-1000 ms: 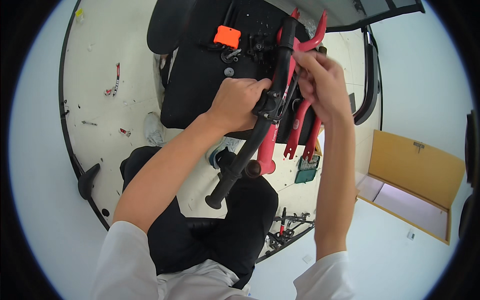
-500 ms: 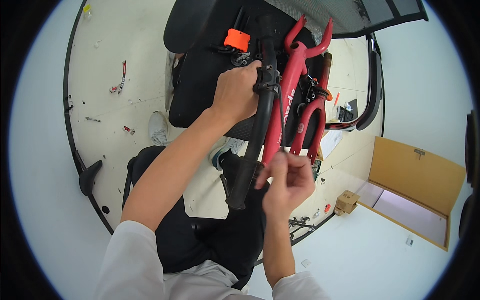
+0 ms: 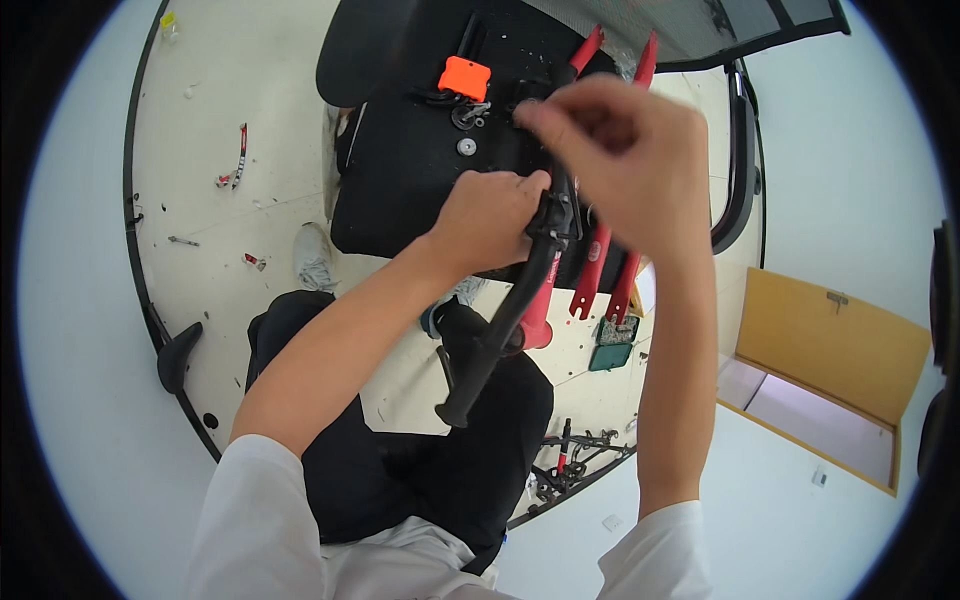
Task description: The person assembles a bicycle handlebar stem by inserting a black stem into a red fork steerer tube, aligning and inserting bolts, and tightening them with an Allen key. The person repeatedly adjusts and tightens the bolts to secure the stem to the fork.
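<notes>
My left hand [image 3: 488, 222] is closed round the middle of a black bicycle handlebar [image 3: 498, 335], beside its clamp [image 3: 556, 215]. The bar slants across the chair seat, its near grip pointing toward my knees. Above its far half is my right hand [image 3: 635, 150], blurred, thumb and forefinger pinched together; whatever they hold, if anything, cannot be made out. Under the bar lies a red bicycle frame [image 3: 540, 318], partly covered by my hands. To its right rests a red fork [image 3: 592, 272], its upper part hidden behind my right hand and forearm.
On the black chair seat [image 3: 385, 190] are an orange tool holder [image 3: 465, 78], small metal parts and a round silver piece [image 3: 466, 147]. A green case [image 3: 611, 345] lies open on the floor. Loose bicycle parts [image 3: 575, 460] are near the wall; a saddle [image 3: 180, 357] is at left.
My right hand has moved from near the bar's near grip to above its far half. The handlebar has swung, its near end leftward and far end rightward, uncovering the round silver piece.
</notes>
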{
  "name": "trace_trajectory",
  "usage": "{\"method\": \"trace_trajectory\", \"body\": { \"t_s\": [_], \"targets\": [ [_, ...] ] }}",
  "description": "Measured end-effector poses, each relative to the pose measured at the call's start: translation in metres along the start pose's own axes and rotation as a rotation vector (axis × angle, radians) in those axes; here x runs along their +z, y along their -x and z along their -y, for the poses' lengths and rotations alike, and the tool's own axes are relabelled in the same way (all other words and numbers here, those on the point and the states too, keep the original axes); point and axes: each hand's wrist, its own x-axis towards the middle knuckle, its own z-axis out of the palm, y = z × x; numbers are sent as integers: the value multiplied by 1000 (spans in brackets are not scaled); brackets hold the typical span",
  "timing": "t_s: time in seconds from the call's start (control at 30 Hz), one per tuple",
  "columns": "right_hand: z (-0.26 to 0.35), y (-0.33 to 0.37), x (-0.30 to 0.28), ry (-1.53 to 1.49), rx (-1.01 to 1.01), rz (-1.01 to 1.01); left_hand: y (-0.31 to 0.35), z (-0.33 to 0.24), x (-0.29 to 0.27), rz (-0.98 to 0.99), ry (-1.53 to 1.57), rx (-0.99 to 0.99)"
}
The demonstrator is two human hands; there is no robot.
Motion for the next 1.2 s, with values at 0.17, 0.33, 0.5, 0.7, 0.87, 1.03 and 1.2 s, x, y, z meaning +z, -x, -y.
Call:
{"method": "trace_trajectory", "body": {
  "t_s": [0.17, 0.33, 0.5, 0.7, 0.87, 1.03, 1.2],
  "targets": [
    [-68, -13, -9, -178, 226, -59, -11, 0, -11, -103, 43, 28],
    [-101, 23, 8, -400, 395, -172, -10, 0, -13, -121, 101, -34],
    [-102, 65, 27, -263, 424, -305, -12, -1, -23, -60, 155, -138],
    [-77, 107, 36, -31, 261, -298, -9, 15, -21, -123, 169, -232],
    [-36, 137, 44, 132, 241, -321, -11, 12, -23, -214, 99, -176],
    [9, 150, 54, -6, 226, -248, -14, 8, -18, -85, 89, -291],
    [7, 138, 34, 96, -75, -59, -15, 3, -20, 55, 96, -358]
  ]
}}
